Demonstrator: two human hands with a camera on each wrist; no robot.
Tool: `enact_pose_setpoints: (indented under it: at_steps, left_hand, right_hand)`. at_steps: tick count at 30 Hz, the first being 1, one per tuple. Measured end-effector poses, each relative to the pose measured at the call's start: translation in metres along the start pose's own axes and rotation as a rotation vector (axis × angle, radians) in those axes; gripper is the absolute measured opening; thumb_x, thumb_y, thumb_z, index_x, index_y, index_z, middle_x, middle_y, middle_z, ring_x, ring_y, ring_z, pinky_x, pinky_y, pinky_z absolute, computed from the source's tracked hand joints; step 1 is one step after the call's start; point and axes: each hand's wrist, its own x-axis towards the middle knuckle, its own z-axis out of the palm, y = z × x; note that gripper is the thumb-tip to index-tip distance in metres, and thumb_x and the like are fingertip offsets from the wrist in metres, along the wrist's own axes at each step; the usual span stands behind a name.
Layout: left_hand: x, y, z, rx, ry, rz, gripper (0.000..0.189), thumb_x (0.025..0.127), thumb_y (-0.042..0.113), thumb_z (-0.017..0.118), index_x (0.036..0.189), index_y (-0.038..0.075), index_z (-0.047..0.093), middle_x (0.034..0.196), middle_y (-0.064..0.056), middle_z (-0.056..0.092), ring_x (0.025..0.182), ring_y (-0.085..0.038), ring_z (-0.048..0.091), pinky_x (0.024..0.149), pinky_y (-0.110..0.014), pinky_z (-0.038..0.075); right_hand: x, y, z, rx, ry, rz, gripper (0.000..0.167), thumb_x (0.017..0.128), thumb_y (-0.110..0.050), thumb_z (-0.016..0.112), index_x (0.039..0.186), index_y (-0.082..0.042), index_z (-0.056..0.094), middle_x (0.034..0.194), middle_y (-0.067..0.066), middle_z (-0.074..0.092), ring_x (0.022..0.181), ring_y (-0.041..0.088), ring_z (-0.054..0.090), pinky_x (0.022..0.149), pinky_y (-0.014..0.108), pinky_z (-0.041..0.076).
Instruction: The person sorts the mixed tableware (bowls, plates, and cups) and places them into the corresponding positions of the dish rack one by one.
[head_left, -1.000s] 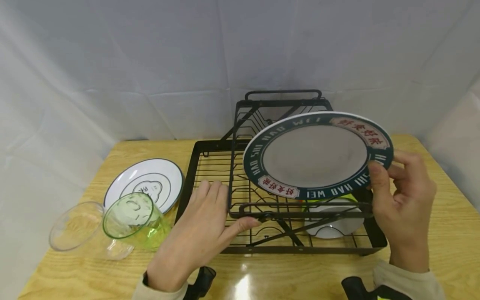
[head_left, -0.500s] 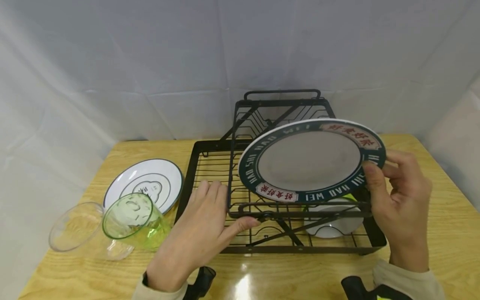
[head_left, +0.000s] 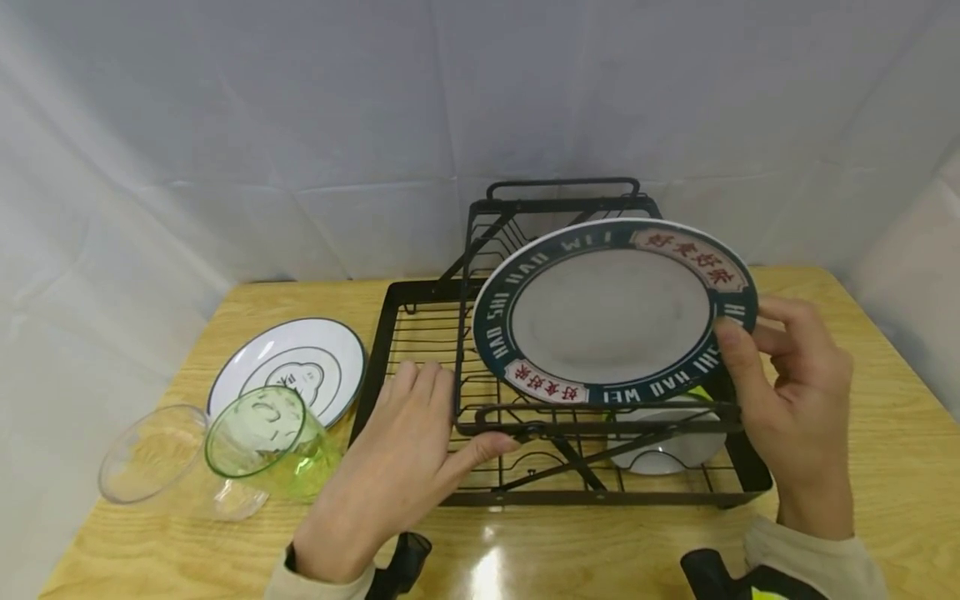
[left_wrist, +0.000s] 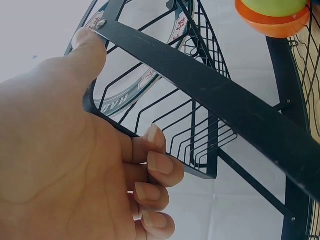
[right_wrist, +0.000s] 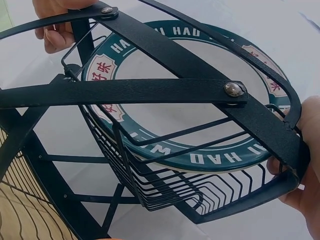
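Note:
My right hand pinches the right rim of a large plate with a dark green lettered border, thumb on its face. The plate stands tilted inside the upper tier of a black wire dish rack; in the right wrist view, rack bars cross in front of the plate. At the rack's near left corner, my left hand holds the upper tier, thumb on the front rail. In the left wrist view, the fingers of my left hand curl by the tier's side.
Under the upper tier sits a white bowl; the left wrist view shows an orange bowl with a green one in it. Left of the rack are a white plate, a green glass and a clear glass on the wooden table.
The plate has shifted left with my right hand. It dipped, then its far rim tilted up so more of its face shows. My left hand has barely moved.

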Motion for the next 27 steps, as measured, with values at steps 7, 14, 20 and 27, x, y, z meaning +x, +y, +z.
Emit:
enact_pose_setpoints:
  at_steps: [7, 14, 20, 27]
  left_hand:
    - [0.0006, -0.0009, 0.0006, 0.006, 0.013, 0.010, 0.074, 0.091, 0.067, 0.043, 0.110, -0.004, 0.051, 0.095, -0.009, 0.045, 0.095, -0.027, 0.038, 0.095, -0.043, 0.038]
    - [0.0005, -0.0007, 0.0011, 0.004, 0.018, 0.009, 0.069, 0.090, 0.066, 0.045, 0.105, -0.001, 0.051, 0.092, -0.007, 0.042, 0.094, -0.026, 0.037, 0.091, -0.041, 0.037]
    - [0.0004, -0.0003, 0.0010, 0.000, 0.021, 0.012, 0.068, 0.090, 0.066, 0.046, 0.104, -0.001, 0.051, 0.093, -0.007, 0.043, 0.096, -0.027, 0.039, 0.094, -0.042, 0.037]
    - [0.0005, -0.0004, 0.0011, -0.007, 0.009, 0.008, 0.071, 0.091, 0.066, 0.045, 0.107, -0.003, 0.051, 0.094, -0.008, 0.044, 0.098, -0.028, 0.040, 0.098, -0.044, 0.037]
  right_hand:
    - [0.0012, -0.0010, -0.0018, -0.008, -0.042, 0.029, 0.022, 0.090, 0.009, 0.059, 0.109, 0.018, 0.057, 0.093, -0.004, 0.073, 0.083, 0.006, 0.070, 0.075, 0.015, 0.052]
    - [0.0019, -0.0009, -0.0014, -0.096, -0.058, 0.063, 0.017, 0.093, 0.003, 0.058, 0.105, 0.016, 0.059, 0.089, -0.015, 0.071, 0.077, 0.002, 0.066, 0.079, 0.016, 0.049]
    - [0.0017, -0.0008, -0.0009, -0.120, -0.049, 0.078, 0.016, 0.093, 0.001, 0.058, 0.101, 0.015, 0.060, 0.085, -0.017, 0.069, 0.072, 0.000, 0.064, 0.075, 0.013, 0.048]
    - [0.0010, -0.0014, -0.0003, -0.111, -0.045, 0.083, 0.016, 0.093, 0.002, 0.058, 0.101, 0.015, 0.060, 0.085, -0.016, 0.069, 0.073, 0.001, 0.064, 0.076, 0.013, 0.048]
